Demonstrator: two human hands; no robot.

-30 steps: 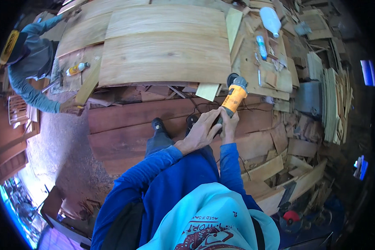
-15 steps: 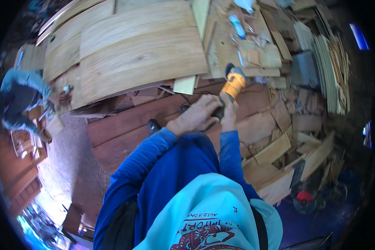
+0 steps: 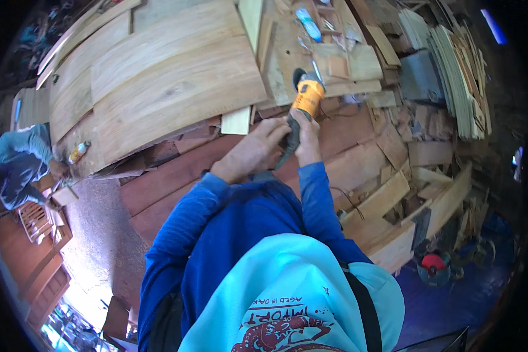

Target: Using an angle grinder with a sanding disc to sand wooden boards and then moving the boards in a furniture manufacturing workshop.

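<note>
An orange angle grinder (image 3: 308,97) with a black rear body and a dark round disc at its head points away from me, above the reddish planks. My right hand (image 3: 308,141) is wrapped round its black body from the right side. My left hand (image 3: 253,148) is closed at the grinder's rear end, fingers against the dark grip; its fingertips are partly hidden. The disc is near the edge of the wooden workbench (image 3: 287,61) and touches nothing that I can make out.
A large pale wooden panel (image 3: 176,76) lies ahead on the left. On the workbench are a clear bottle (image 3: 308,24) and small wood pieces. At far left, a person (image 3: 26,164) bends beside a small bottle (image 3: 79,152). Stacked boards (image 3: 460,76) and offcuts (image 3: 393,217) stand at right.
Both hands and the grinder have shifted left and slightly farther away in the picture, still gripping. The whole view has turned a little. The person at left has lowered an arm toward the panel's edge.
</note>
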